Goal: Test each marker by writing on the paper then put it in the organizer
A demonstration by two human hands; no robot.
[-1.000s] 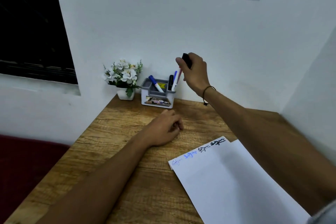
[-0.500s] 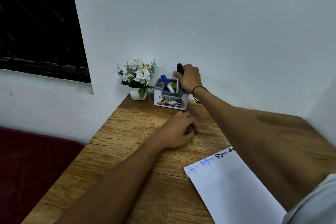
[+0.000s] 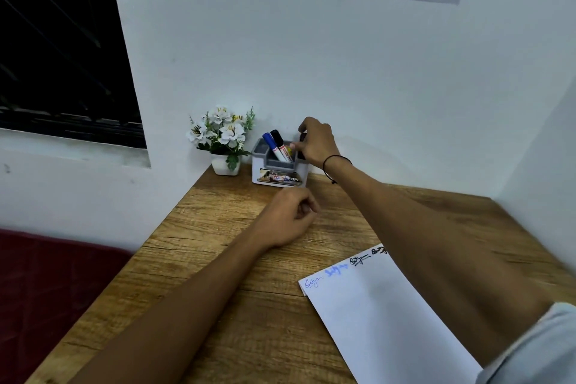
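Both of the person's forearms are bare from elbow to fingers, with no watch and no rings that I can make out. The right hand (image 3: 314,142) has a thin black cord (image 3: 335,162) tied round its wrist; the cord sits loosely, and a short loose end with a small knot or bead hangs down from it on the underside. The left hand (image 3: 288,217) and its wrist carry nothing at all. At the lower right edge a bit of pale, light grey-blue sleeve (image 3: 536,349) shows, ending above the right elbow, its hem looking soft and slightly rumpled. Fingernails are too blurred to tell.
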